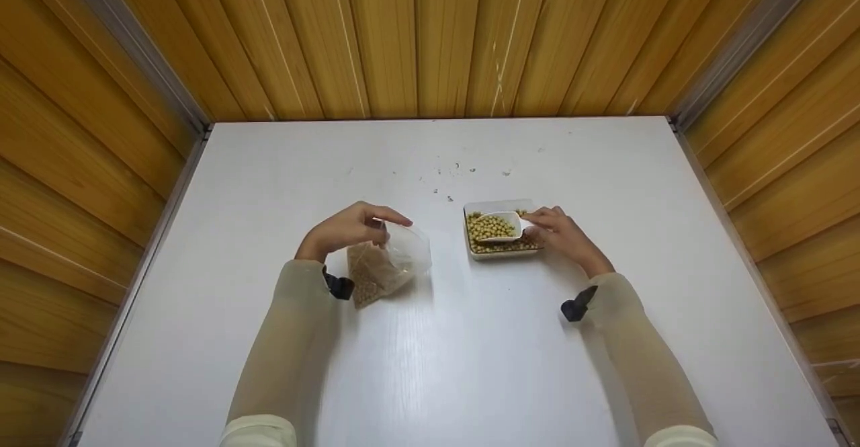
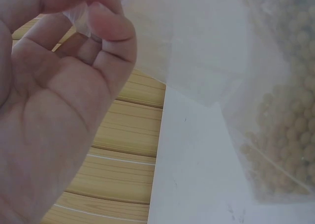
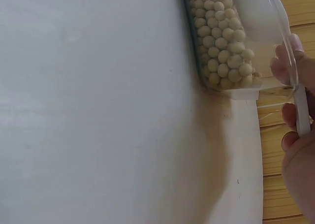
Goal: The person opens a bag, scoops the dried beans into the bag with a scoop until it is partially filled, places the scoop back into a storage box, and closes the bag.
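My left hand (image 1: 353, 228) pinches the upper edge of a clear plastic bag (image 1: 383, 265), its thumb and fingers curled on the film. Round pale beans fill the lower part of the bag, and in the left wrist view these beans (image 2: 290, 140) show through the plastic. To the right stands a clear rectangular container (image 1: 502, 255) with yellowish beans in it. My right hand (image 1: 561, 235) grips the handle of a white scoop (image 1: 514, 222), which is heaped with beans and sits over the container. In the right wrist view the scoop's handle (image 3: 302, 111) lies between the thumb and fingers.
Small dark specks (image 1: 450, 198) are scattered on the white table (image 1: 430, 353) behind the bag and container. Yellow wood-look panels (image 1: 443, 44) wall the table at the back and both sides. Each wrist carries a small black camera mount (image 1: 575, 309).
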Demonstrator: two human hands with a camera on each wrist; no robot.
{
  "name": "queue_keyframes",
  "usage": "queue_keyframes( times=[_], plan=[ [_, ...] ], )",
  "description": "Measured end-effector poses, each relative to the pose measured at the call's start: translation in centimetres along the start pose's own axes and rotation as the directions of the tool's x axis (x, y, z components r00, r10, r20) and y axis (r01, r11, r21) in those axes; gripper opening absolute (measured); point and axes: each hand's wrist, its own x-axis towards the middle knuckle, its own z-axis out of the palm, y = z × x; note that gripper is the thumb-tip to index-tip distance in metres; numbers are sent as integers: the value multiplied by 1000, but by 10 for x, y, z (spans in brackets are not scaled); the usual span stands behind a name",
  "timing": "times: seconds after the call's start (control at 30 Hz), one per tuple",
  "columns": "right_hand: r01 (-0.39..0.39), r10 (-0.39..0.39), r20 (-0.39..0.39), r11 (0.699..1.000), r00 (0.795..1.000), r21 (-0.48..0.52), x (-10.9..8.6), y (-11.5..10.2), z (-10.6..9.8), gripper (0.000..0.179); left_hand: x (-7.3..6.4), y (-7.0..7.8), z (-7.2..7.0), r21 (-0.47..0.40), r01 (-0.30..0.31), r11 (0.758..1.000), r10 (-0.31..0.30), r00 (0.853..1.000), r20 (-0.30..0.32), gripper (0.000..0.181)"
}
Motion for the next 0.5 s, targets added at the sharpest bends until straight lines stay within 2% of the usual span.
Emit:
queue_keyframes(
  times=[0.3,0.5],
  plan=[
    [-88,89,0,993,996,84,-2,-1,-1,37,-2,2,0,15,-24,1000,24,1000,7,44],
    [-130,127,28,983,991,127,-8,-31,-9,37,-1,0,0,13,-36,999,36,999,6,43]
  ],
)
